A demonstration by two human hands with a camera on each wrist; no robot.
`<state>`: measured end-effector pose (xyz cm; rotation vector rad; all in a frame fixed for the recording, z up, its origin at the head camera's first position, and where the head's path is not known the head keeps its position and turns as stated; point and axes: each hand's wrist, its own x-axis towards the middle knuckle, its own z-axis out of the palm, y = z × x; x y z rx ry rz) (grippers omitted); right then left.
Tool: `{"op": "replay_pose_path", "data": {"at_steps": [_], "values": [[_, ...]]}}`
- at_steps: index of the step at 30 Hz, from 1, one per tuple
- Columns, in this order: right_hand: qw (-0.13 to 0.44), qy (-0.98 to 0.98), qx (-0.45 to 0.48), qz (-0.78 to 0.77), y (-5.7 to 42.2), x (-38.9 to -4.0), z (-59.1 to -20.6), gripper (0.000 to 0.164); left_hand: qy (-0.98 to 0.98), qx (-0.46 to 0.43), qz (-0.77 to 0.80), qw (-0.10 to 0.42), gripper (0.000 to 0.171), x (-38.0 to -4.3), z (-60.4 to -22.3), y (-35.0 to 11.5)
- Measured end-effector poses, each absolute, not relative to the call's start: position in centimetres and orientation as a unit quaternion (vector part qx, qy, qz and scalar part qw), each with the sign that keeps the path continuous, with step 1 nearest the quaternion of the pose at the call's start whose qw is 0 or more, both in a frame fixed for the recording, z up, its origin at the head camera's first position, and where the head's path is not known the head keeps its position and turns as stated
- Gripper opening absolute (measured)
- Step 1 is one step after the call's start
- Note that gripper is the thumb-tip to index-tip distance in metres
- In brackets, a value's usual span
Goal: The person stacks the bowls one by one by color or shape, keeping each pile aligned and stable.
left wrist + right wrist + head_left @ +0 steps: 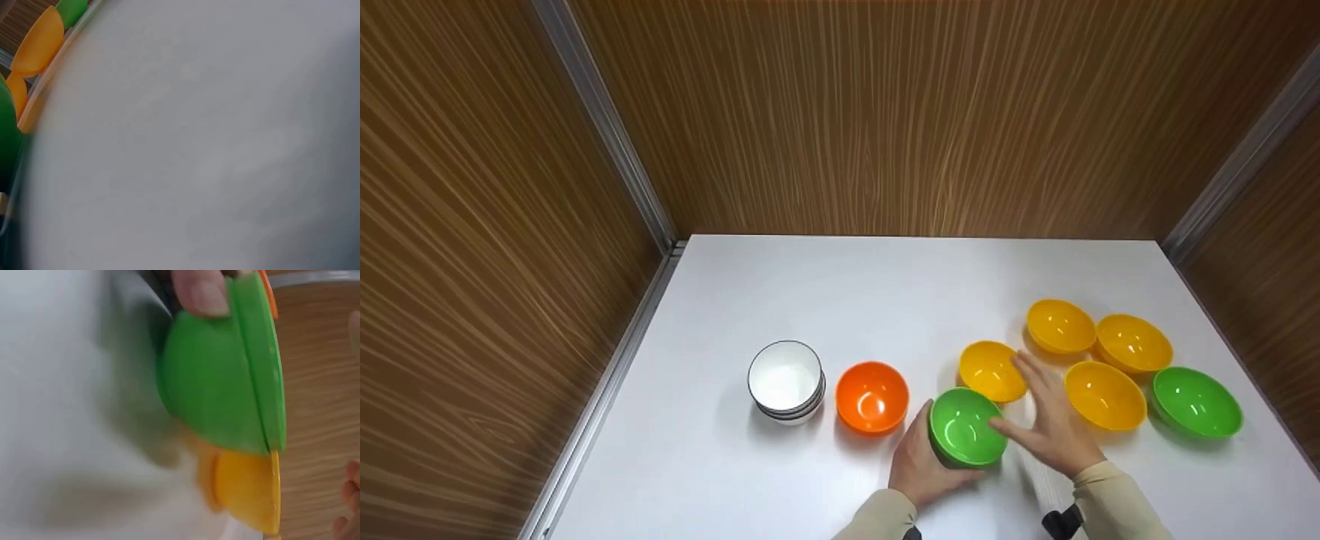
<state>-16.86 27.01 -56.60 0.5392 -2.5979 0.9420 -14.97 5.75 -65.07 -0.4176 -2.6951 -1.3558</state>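
My left hand [924, 463] grips a pair of nested green bowls [967, 427] from the left and near side. In the right wrist view, a thumb presses the outside of these green bowls [216, 382], and two rims lie close together. My right hand [1054, 420] is spread with extended fingers just right of them, and holds nothing. Its thumb overlaps the green rim in the head view, while the right wrist view shows a gap. Behind the green pair is a yellow bowl [991, 371], partly covered by the right fingertips.
An orange bowl [872, 398] stands left of the hands, beside a stack of white bowls [785, 379]. To the right are more yellow bowls [1061, 327] and another green bowl [1196, 403]. Wood-grain panels [870, 120] enclose the white table [675, 450].
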Motion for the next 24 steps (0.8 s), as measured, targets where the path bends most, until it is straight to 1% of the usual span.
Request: {"op": "replay_pose_path", "data": {"at_steps": [4,8,11,14,17,20,24], "values": [[0.232,-0.901,0.134,0.34,29.6,-17.4,-55.6,0.089,-0.879,-0.13,-0.458,0.039,0.123,-15.0,-65.1,5.8],[0.308,-0.883,0.059,0.349,32.7,-17.4,-54.7,0.075,-0.877,-0.123,-0.464,0.029,0.123,-15.0,-65.1,5.9],[0.349,-0.867,-0.019,0.356,35.0,-17.3,-54.2,0.065,-0.879,-0.117,-0.461,0.025,0.124,-15.0,-65.1,5.9],[0.353,-0.863,-0.116,0.343,37.4,-16.8,-54.1,0.056,-0.883,-0.116,-0.455,0.027,0.124,-14.9,-65.1,5.9],[0.338,-0.863,-0.187,0.325,39.7,-16.4,-54.2,0.053,-0.884,-0.116,-0.452,0.027,0.124,-14.9,-65.0,5.9],[0.323,-0.866,-0.227,0.308,41.7,-16.0,-54.4,0.054,-0.884,-0.111,-0.455,0.019,0.125,-14.9,-64.9,5.8],[0.295,-0.871,-0.258,0.295,43.7,-15.6,-54.6,0.06,-0.881,-0.112,-0.459,0.021,0.125,-14.9,-64.8,5.9]]}}
